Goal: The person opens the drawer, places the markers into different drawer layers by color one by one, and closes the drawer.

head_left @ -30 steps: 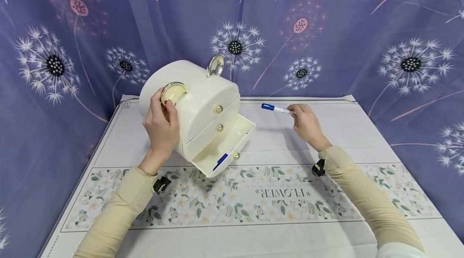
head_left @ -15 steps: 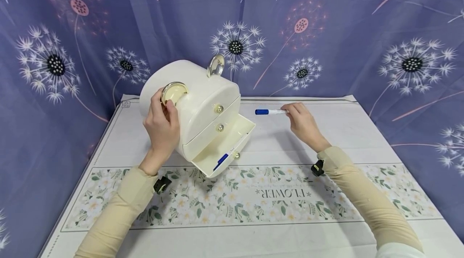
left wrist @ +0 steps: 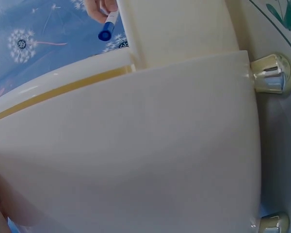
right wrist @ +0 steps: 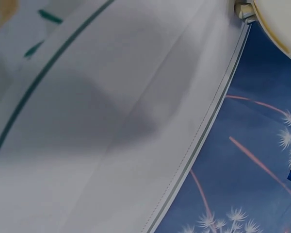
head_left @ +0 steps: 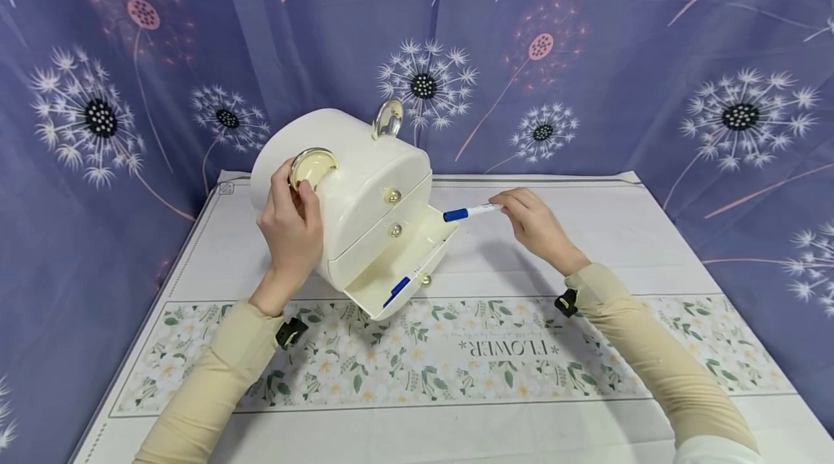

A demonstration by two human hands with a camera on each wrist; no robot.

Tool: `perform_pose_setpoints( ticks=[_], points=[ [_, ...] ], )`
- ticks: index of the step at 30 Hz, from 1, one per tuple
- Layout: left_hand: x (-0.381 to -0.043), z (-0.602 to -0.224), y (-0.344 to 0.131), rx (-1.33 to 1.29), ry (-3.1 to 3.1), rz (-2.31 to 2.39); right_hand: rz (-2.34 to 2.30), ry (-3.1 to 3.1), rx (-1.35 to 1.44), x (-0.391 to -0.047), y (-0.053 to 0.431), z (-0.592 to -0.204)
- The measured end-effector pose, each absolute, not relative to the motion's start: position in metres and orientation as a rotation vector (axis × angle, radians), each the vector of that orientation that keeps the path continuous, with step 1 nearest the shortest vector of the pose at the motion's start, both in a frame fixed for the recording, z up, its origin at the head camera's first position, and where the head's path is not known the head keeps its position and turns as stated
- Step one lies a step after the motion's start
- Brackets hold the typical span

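Note:
A white drawer box [head_left: 345,142] with a rounded top and two gold-rimmed ears stands left of centre. My left hand [head_left: 289,236] pinches its near ear [head_left: 315,166] between thumb and fingers. The bottom drawer [head_left: 384,272] is pulled out, and a blue-capped marker [head_left: 400,286] lies inside along its front wall. With my right hand [head_left: 537,229] I hold another white marker [head_left: 481,209] by its rear end. Its blue cap points left and overlaps the drawer's far corner in the head view. The left wrist view shows this held marker [left wrist: 107,30] beyond the box's side.
Gold ball knobs [head_left: 394,196] stick out from the drawer fronts. Under the box lies a white tablecloth [head_left: 586,232] with a floral band [head_left: 508,377] across its front part. A blue dandelion-print curtain [head_left: 482,124] hangs behind the table and at both sides.
My right hand has moved left with the marker, bringing the blue cap from over the cloth to the drawer's far corner. My left hand and the box have stayed still.

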State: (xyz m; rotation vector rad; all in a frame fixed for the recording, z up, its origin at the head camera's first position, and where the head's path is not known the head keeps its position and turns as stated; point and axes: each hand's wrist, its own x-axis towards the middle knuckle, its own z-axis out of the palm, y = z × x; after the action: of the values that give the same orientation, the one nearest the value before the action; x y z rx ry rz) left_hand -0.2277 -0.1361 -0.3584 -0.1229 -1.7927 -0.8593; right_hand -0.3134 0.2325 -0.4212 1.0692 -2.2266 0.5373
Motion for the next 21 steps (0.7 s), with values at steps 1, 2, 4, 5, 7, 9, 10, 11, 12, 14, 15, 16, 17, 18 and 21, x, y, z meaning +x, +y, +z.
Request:
perform_pose_setpoints(
  ticks=[1,2,4,5,7,9,10,11,12,14,15,16,17,18,21],
  points=[
    [-0.228,-0.358,-0.136,-0.123,-1.794,-0.858,0.534,-2.219,1.083,-0.312,0.231,-0.420],
    [-0.228,-0.358,-0.136,-0.124,-1.794,-0.859,0.533,-2.215,1.096,-0.311,0.229,-0.419],
    [-0.228,-0.358,-0.136,-0.123,-1.794,-0.859,0.530,-2.199,1.123,-0.310,0.226,-0.417],
    [-0.228,-0.358,-0.136,-0.122,-1.794,-0.858,0.525,-2.197,1.134,-0.308,0.224,-0.416],
    [-0.228,-0.358,-0.136,-0.121,-1.794,-0.856,0.510,-2.205,1.154,-0.306,0.221,-0.414],
    [-0.228,-0.358,-0.136,-0.122,-1.793,-0.854,0.497,-2.211,1.173,-0.304,0.217,-0.412],
    [-0.228,-0.358,-0.136,-0.123,-1.794,-0.853,0.490,-2.211,1.180,-0.302,0.215,-0.411],
    [-0.227,-0.358,-0.136,-0.123,-1.793,-0.852,0.488,-2.215,1.187,-0.301,0.214,-0.411],
    [-0.227,-0.358,-0.136,-0.123,-1.792,-0.853,0.487,-2.213,1.195,-0.301,0.212,-0.410],
    [-0.227,-0.357,-0.136,-0.124,-1.792,-0.853,0.484,-2.203,1.206,-0.300,0.209,-0.410],
    [-0.227,-0.358,-0.136,-0.126,-1.792,-0.855,0.483,-2.197,1.213,-0.300,0.208,-0.410],
    [-0.227,-0.358,-0.136,-0.127,-1.792,-0.855,0.480,-2.195,1.219,-0.300,0.208,-0.411],
    [-0.227,-0.358,-0.136,-0.129,-1.792,-0.856,0.478,-2.195,1.225,-0.300,0.207,-0.411],
    [-0.227,-0.358,-0.136,-0.129,-1.793,-0.856,0.475,-2.195,1.230,-0.299,0.206,-0.411],
    [-0.227,-0.358,-0.136,-0.128,-1.790,-0.859,0.461,-2.204,1.255,-0.298,0.203,-0.411]
  ],
)
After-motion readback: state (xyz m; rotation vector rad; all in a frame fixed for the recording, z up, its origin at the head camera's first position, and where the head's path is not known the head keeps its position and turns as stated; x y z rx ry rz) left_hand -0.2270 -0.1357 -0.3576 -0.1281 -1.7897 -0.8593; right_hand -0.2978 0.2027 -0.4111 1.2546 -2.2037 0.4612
